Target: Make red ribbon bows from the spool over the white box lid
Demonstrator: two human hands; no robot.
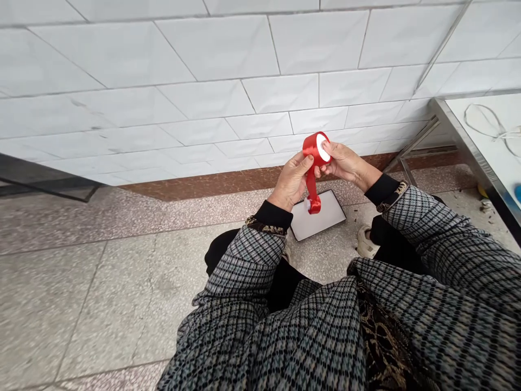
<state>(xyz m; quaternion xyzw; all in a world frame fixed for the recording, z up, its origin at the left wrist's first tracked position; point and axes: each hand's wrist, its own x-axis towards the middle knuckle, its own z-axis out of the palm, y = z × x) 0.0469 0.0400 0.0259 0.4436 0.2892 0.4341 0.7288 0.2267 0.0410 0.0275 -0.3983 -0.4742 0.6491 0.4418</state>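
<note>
A roll of red satin ribbon (316, 149) with a white core is held up in front of me. My right hand (342, 162) grips the roll from the right with its fingers on the rim. My left hand (291, 182) pinches the strip of ribbon (311, 182) that hangs down from the roll, its thumb pressed on the red band. At the lower end of the strip is a small white spool (307, 205), partly wrapped in red ribbon. Below my hands, a white flat board (325, 217) with a dark edge lies on the floor.
A white tiled wall (211, 114) with a brown skirting band rises ahead. To the right stands a steel-edged table (480, 146) with a white cord on it. A shoe (365, 243) rests on the speckled stone floor, and a dark panel (44, 179) juts in at the left.
</note>
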